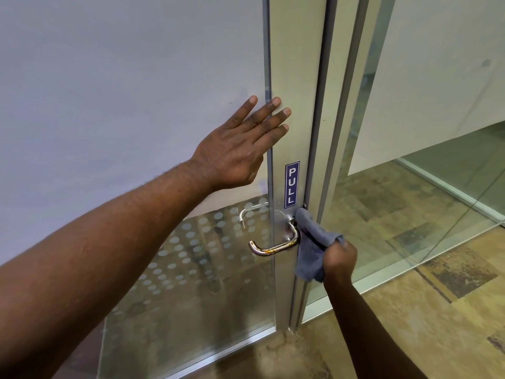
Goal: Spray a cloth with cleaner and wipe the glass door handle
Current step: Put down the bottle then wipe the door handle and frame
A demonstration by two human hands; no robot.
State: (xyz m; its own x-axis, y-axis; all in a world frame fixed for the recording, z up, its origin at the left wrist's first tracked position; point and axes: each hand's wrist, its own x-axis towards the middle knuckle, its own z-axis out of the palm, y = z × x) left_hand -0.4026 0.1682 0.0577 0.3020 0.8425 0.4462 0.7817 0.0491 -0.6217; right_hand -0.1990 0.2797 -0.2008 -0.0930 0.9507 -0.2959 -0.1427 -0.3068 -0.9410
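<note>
Wiping looked under way: the right hand [338, 261] gripped a crumpled grey-blue cloth [311, 248] against the base of the curved chrome door handle [273, 249], while the left hand [236, 151], fingers [273, 117] straight, steadied the glass door [136, 77].

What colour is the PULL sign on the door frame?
Dark blue with white letters: the PULL sign, seen in the head view.
</note>
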